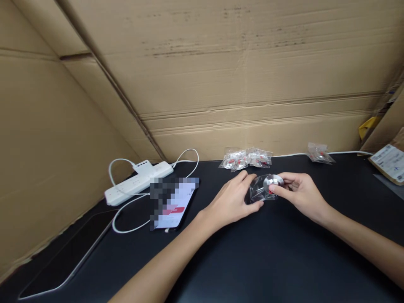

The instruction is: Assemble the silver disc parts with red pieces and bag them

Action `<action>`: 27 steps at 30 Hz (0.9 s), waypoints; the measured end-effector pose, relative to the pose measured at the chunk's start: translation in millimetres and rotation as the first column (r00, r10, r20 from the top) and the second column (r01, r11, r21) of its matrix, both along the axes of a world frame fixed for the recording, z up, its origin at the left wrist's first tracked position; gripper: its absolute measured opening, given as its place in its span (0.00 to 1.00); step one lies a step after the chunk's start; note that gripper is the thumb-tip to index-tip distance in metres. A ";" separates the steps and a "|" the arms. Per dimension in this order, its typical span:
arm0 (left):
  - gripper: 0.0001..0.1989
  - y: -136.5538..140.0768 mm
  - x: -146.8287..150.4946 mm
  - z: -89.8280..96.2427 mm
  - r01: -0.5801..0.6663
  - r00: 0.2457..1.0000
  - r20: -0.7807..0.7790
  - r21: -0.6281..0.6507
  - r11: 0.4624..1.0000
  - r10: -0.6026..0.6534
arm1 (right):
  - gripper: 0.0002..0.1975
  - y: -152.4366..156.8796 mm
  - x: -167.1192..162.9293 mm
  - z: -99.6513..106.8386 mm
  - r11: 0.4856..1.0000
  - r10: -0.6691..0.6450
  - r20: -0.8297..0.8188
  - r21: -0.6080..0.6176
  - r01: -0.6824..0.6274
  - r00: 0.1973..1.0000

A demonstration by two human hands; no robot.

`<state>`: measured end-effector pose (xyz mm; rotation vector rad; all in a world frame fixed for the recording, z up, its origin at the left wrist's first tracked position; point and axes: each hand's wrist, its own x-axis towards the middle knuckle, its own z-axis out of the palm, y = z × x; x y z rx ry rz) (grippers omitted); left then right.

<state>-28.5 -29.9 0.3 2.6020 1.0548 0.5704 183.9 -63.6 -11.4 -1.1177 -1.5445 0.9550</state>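
A round silver metal disc (273,182) with a small red part at its lower edge is pinched between the thumb and fingers of my right hand (301,192). The disc lies over a clear plastic bag (258,189) on the black tabletop; whether it is inside the bag I cannot tell. My left hand (232,198) rests at the bag's left side, thumb and fingers apart, with the bag between them. Some of its fingertips are hidden behind the bag and hand.
Several bagged silver and red pieces (244,160) lie by the cardboard wall (252,84), another bag (319,153) farther right. A phone (179,202), white power strip (139,183), cables and a dark flat panel (69,252) occupy the left. A labelled package (389,162) stands right.
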 end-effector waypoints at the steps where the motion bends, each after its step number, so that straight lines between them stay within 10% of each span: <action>1: 0.33 -2.4 1.9 0.0 0.008 1.000 -0.002 0.005 1.000 -0.008 | 0.13 -0.4 -0.2 -0.2 1.000 -0.009 0.035 0.020 0.008 0.999; 20: 0.32 -19.6 16.7 -6.5 -0.019 0.995 -0.094 0.172 0.985 0.036 | 0.11 -7.3 -7.6 -7.7 0.983 -0.150 0.264 0.145 0.115 0.953; 27: 0.30 -21.1 12.8 5.1 0.150 0.953 0.295 -0.273 0.950 -0.066 | 0.09 -3.7 -1.5 -3.4 0.997 0.067 0.145 0.030 -0.072 0.987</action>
